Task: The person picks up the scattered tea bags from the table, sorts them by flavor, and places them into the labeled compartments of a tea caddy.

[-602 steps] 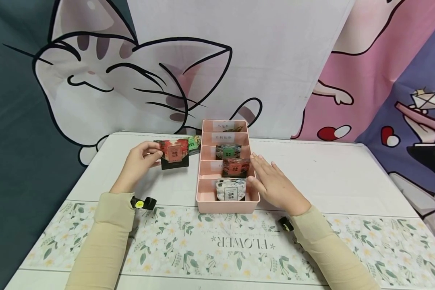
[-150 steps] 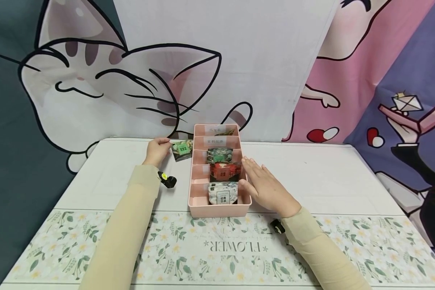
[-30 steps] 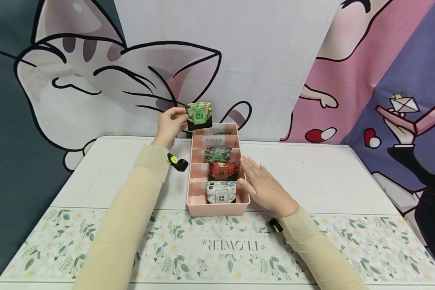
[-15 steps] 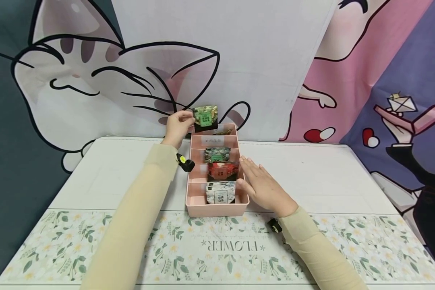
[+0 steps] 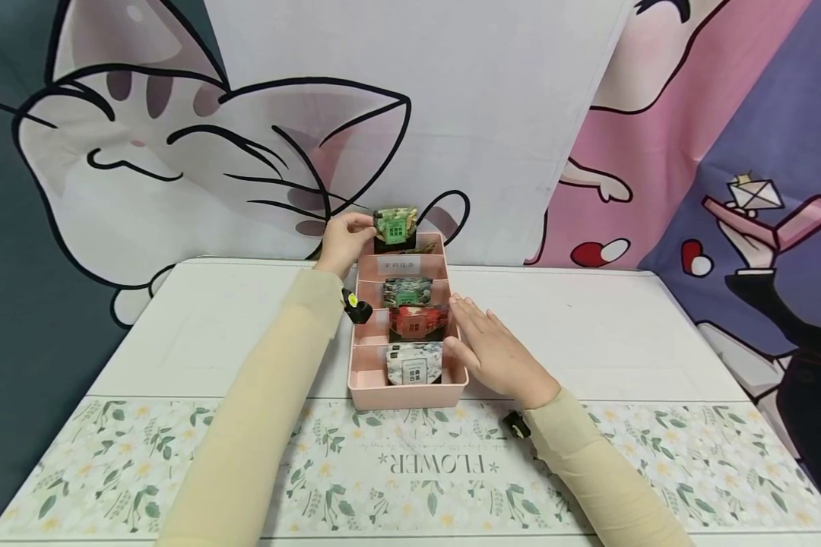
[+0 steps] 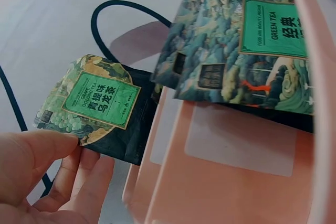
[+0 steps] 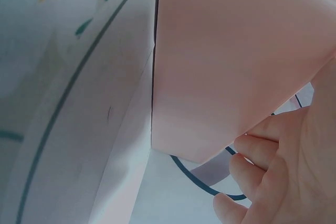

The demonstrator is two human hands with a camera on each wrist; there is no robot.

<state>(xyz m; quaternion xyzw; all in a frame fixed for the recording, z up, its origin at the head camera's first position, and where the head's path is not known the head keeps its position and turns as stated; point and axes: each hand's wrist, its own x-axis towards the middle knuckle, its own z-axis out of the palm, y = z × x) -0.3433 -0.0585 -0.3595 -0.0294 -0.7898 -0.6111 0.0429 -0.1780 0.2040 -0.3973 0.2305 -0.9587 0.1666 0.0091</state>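
Observation:
A green grape oolong tea bag is pinched at its left edge between the thumb and fingers of my left hand. It stands upright over the rearmost compartment of the pink divided box; in the left wrist view the tea bag has its dark lower part at the compartment's rim. My right hand rests with straight fingers along the box's right side, seen close in the right wrist view as a pink wall.
Further forward in the box sit green tea bags, a red tea bag and white tea bags. A labelled divider fronts the second compartment. Behind the white table hangs a cartoon cloth.
The grape oolong bag, lying left of the box five seconds ago, was picked up by my left hand. Over the last second it moved right and down toward the rear compartment. My right hand stayed put.

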